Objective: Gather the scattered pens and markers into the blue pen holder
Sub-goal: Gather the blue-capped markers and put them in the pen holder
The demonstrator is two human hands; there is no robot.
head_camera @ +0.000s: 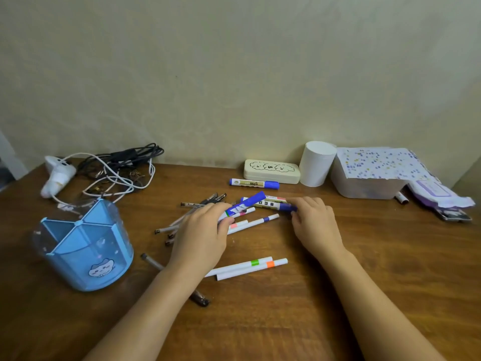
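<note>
My left hand (203, 235) grips a blue marker (246, 203), right hand (313, 221) pinching another marker (276, 205) right of holder (83, 243); best bunch both w/ pens, then lift.

Two bare forearms, no sleeves in view, hands (200, 238) unadorned (no rings, no watch)

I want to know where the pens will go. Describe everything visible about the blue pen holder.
The round blue plastic pen holder stands upright on the wooden desk's left side. Opaque blue dividers radiate from its centre, forming compartments behind translucent walls. All look empty. A white cartoon sticker marks its front. Neither hand touches it.
</note>
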